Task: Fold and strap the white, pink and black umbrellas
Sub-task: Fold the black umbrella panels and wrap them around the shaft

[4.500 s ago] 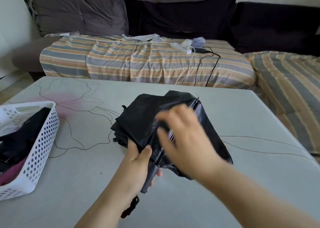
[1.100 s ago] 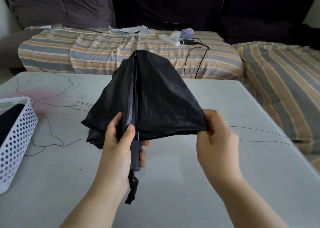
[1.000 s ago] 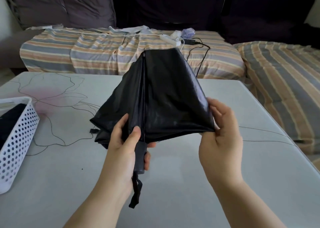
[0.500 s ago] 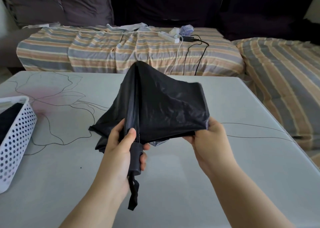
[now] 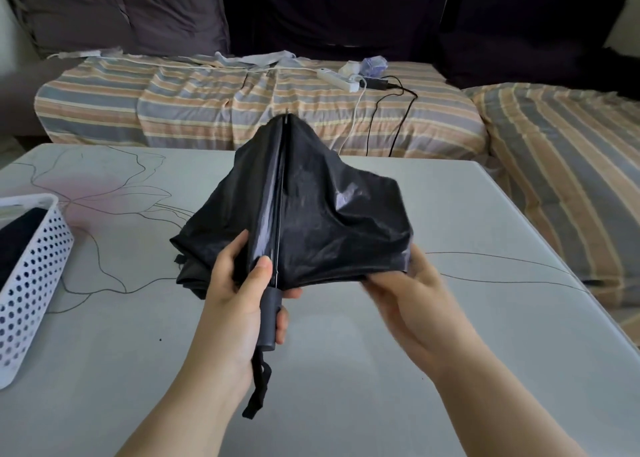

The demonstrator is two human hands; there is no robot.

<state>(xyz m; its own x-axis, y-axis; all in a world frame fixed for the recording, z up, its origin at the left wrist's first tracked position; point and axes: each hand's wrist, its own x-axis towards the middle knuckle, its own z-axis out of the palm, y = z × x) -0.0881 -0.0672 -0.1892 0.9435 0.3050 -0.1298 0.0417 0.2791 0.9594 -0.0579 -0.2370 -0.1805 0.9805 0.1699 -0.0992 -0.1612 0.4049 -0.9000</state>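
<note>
Nearest the camera, a wrist loop (image 5: pixel 259 384) is hanging from the umbrella's handle (image 5: pixel 269 318), above the table (image 5: pixel 346 387). The handle is being gripped by the left hand (image 5: pixel 239 304), fingers wrapped round it and thumb pressed on the fabric beside a rib. Just right of it, the hem of the black umbrella (image 5: pixel 311 221) is being pinched by the right hand (image 5: pixel 412 300), whose grip is blurred but appears closed on the cloth. The canopy is being held up over the table, tip pointing far. By the look of it, the pleating step is in hand: loose panels are being gathered. The next move probably calls for wrapping the folds round the shaft and finding the strap. At the left edge a white basket (image 5: pixel 31 283) is sitting; beyond the table, a striped sofa (image 5: pixel 207 110) is lying.
</note>
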